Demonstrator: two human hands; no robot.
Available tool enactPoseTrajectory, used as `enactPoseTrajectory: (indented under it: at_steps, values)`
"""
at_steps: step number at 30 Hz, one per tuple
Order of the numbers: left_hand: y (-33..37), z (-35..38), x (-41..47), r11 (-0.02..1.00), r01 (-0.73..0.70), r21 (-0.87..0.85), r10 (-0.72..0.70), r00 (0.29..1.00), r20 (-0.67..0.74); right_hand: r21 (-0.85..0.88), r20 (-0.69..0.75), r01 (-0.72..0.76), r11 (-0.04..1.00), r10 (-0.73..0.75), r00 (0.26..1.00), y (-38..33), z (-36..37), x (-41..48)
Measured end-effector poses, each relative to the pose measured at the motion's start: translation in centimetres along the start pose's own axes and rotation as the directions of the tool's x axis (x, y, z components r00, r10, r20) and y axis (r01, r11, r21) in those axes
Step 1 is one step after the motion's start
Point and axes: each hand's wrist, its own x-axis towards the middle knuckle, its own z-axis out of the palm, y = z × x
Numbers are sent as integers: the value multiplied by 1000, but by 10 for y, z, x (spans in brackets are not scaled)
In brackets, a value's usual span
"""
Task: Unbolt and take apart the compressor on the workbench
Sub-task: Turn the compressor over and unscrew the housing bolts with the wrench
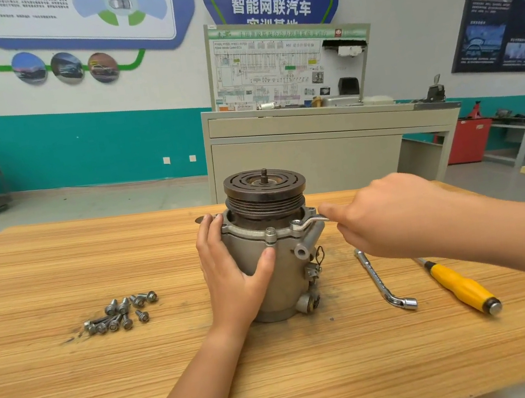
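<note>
The grey metal compressor (pixel 293 272) stands upright on the wooden workbench (pixel 143 367), its dark grooved pulley (pixel 264 186) on top. My left hand (pixel 230 264) wraps the left side of its body, thumb across the front, fingers round the flange. My right hand (pixel 381 215) grips the handle of a ring wrench (pixel 308 222), whose head sits on a bolt at the right of the flange. Another flange bolt (pixel 270 231) stands at the front.
Several removed bolts (pixel 120 315) lie in a pile to the left. An L-shaped socket wrench (pixel 385 281) and a yellow-handled screwdriver (pixel 459 286) lie to the right. A beige training cabinet (pixel 314 147) stands behind the bench.
</note>
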Motion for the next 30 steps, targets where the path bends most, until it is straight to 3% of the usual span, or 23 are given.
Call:
enactPoseTrajectory:
  at_steps: [7, 11, 14, 20, 25, 30]
  values:
    - [2, 0, -1, 1000, 15, -9, -15, 1000, 9, 74, 27, -33, 997, 31, 999, 11, 8, 7]
    - [2, -1, 0, 1000, 13, -4, -13, 1000, 14, 6, 72, -51, 999, 51, 996, 7, 17, 18]
    - [3, -2, 0, 999, 25, -21, -24, 1000, 19, -23, 9, -50, 999, 50, 999, 5, 22, 29]
    - [2, -3, 1, 999, 31, -39, -30, 999, 19, 83, -170, -55, 995, 68, 983, -7, 49, 48]
    - [0, -4, 2, 999, 37, -21, -36, 999, 19, 78, -170, -55, 995, 68, 983, -6, 54, 42]
    - [-2, -3, 2, 999, 29, -15, -28, 999, 22, 369, -216, -171, 914, 263, 940, -7, 41, 12]
